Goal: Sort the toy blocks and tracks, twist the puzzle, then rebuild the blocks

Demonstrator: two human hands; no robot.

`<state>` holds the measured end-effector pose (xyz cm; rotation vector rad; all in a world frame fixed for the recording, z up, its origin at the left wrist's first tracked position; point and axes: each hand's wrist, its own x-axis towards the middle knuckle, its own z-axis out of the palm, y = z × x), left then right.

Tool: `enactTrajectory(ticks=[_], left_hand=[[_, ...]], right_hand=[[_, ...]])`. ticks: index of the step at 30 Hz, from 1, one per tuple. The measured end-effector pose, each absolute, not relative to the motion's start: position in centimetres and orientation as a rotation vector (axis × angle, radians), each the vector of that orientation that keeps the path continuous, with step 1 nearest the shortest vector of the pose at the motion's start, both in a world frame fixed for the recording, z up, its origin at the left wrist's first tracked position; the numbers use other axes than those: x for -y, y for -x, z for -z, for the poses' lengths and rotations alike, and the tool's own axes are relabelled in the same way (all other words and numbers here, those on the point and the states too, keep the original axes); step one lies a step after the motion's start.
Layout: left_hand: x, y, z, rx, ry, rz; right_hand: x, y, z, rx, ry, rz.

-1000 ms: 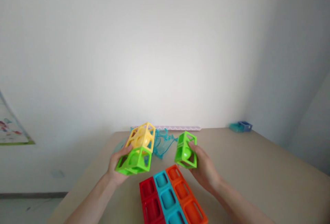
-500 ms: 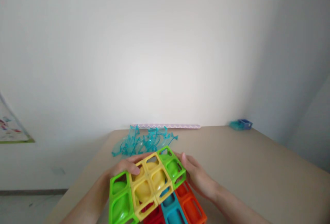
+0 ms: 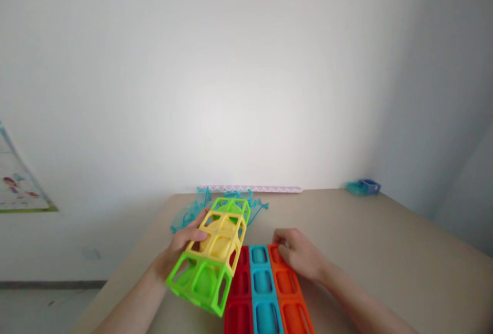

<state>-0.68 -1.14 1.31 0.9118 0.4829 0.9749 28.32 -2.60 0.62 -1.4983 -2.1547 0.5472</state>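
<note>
My left hand (image 3: 185, 241) is closed around a bar of hollow plastic building blocks (image 3: 217, 244), yellow in the middle with green at both ends and rounded shapes inside. The bar is tilted in the air, left of and partly in front of a flat block panel (image 3: 264, 282). This panel has red, blue and orange columns of open frames, and its near end runs out of view. My right hand (image 3: 300, 252) has curled fingers at the panel's far right corner, gripping the orange block; some fingertips are hidden.
Behind my left hand lies a heap of clear teal plastic pieces (image 3: 190, 216), partly covered by the bar. A patterned lilac strip (image 3: 265, 189) runs along the wall. A blue box (image 3: 370, 186) and teal pieces (image 3: 355, 188) sit in the far right corner.
The green and yellow bar has swung away from the panel's top, leftward in my left hand. My right hand has let go of its green end and dropped to the orange corner.
</note>
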Motion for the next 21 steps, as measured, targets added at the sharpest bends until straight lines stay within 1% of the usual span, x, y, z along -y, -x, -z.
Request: enactTrajectory(ticks=[2, 5, 9, 16, 21], left_hand=[[1.4, 0.4, -1.4, -0.495, -0.922, -0.943], [1.1, 0.1, -1.1, -0.543, -0.958, -0.895], [0.6, 0.0, -0.6, -0.591, -0.975, -0.845], [0.1, 1.8, 0.1, -0.52, -1.034, -0.696], [0.2, 1.8, 0.8, -0.554, -1.053, -0.59]], right_hand=[[1.8, -29.5, -0.4, 2.156, 1.606, -0.451], [1.0, -31.3, -0.3, 2.154, 1.647, -0.418], [0.6, -32.7, -0.6, 2.194, 1.602, -0.428], [0.2, -32.9, -0.6, 2.264, 1.473, -0.484], [0.2, -32.3, -0.2, 2.214, 1.541, -0.508]])
